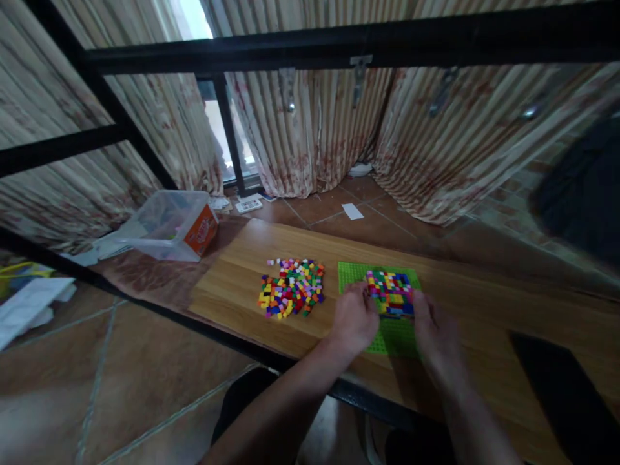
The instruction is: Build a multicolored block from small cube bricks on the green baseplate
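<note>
A colourful slab of small toy bricks [392, 290] sits over the upper part of a green studded baseplate [394, 339]; whether it is lifted off the plate I cannot tell. At the slab's left edge, my left hand [356, 316] is closed with its fingertips against the bricks. My right hand [436, 329] grips the opposite edge, its fingers curled and partly hidden. Left of the baseplate, a loose pile of small bricks [293, 287] in many colours lies spread on the wooden table [227, 278].
On the table's right lies a dark flat object [562, 381]. Past its left end stands a clear plastic bin [165, 226] with an orange label. A black metal bar [310, 48] crosses above, with curtains [310, 129] behind. White paper [352, 211] lies on the tiled floor.
</note>
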Available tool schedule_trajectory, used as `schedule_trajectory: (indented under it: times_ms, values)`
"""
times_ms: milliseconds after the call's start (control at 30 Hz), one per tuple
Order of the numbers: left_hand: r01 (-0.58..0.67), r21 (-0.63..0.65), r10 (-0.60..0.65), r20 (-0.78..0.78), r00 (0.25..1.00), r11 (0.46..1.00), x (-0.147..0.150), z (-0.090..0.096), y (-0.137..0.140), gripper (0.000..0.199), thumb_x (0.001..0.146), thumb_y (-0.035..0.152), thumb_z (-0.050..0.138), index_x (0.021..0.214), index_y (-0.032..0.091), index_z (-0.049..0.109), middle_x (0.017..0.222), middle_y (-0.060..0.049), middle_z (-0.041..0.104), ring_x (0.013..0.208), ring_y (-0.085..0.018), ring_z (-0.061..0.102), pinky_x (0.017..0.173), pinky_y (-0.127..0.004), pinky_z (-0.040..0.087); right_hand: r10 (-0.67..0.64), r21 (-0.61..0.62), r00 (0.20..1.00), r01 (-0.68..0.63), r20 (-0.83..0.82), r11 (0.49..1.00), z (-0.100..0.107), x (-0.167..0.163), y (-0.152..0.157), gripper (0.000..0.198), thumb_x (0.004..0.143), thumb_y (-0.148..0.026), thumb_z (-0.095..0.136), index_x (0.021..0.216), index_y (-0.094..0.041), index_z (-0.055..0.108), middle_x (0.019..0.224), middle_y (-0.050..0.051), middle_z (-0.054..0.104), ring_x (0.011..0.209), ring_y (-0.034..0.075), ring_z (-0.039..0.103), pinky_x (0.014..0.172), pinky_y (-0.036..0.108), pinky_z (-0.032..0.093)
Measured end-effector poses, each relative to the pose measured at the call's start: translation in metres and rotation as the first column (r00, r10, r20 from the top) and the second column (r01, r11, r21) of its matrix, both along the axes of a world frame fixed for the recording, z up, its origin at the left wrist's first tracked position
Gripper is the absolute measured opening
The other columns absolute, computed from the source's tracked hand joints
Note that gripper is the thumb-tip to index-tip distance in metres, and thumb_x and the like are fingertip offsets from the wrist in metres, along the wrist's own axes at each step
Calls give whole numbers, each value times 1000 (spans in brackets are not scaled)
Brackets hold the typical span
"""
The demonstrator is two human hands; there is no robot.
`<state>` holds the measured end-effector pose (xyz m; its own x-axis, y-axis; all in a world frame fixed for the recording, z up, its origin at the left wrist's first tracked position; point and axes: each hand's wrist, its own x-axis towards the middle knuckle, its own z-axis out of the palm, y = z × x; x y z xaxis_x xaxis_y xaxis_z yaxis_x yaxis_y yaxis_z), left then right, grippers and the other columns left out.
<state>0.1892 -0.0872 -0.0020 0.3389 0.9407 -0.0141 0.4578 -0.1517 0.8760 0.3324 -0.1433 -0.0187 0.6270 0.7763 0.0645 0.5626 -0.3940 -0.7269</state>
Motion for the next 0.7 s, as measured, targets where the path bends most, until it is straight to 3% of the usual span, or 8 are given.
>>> schedule_trajectory:
  times_ms: [167,300,500,700]
  values:
    - [40,-16,-40,-2,999,999,-2,-1,-3,29,85,11,47,106,17,66,105,-12,71,97,-23,66,89,-34,53,-28,-84,991,39,128,996,4,1,4,68,89,-66,26,101,-17,71,81,15,71,74,31,66,63,40,45]
    - [57,-11,-57,36,998,998,-9,4,1,29,87,14,45,102,17,69,104,-11,72,97,-24,68,88,-35,53,-20,-126,984,42,175,991,5,0,5,69,91,-64,22,103,-17,71,83,17,70,76,34,65,64,43,46]
    - [-6,8,5,70,998,1000,-25,8,10,33,86,16,49,110,18,70,104,-9,74,88,-21,69,86,-33,55,-77,-63,980,89,182,994,5,-2,7,69,90,-65,26,122,-17,64,107,22,70,97,40,66,77,50,48]
    - [-106,130,102,35,994,986,-63,13,42,29,85,13,49,101,19,73,98,-6,76,86,-18,69,83,-29,54,10,37,969,-20,245,999,0,-3,12,67,91,-61,30,129,-15,60,121,23,65,113,42,61,88,54,48]
